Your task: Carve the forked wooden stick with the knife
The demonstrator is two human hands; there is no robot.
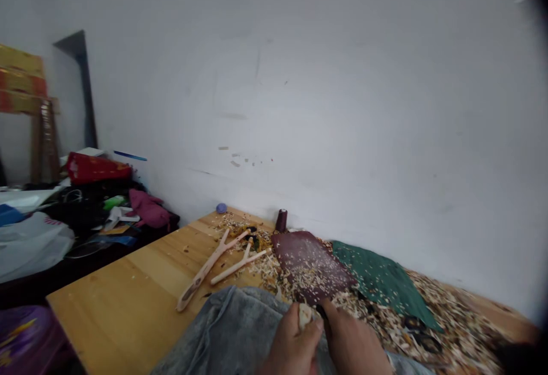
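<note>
My left hand [294,341] is closed around a pale piece of wood [305,316], whose end shows above the thumb. Close beside it, my right hand [356,338] is wrapped round a dark-handled tool [324,321]; its working end is hidden. Both hands are low in the view, over a lap in grey denim [244,323]. Left of them on the wooden table lie a larger Y-shaped peeled branch [205,269] and a smaller forked stick [240,266].
Wood shavings [454,312] cover much of the wooden table [124,295]. A maroon sheet [306,255], a green sheet [381,275] and a dark spool [281,221] lie near the white wall. Left, bags and a pink cloth item [148,208] crowd a dark surface.
</note>
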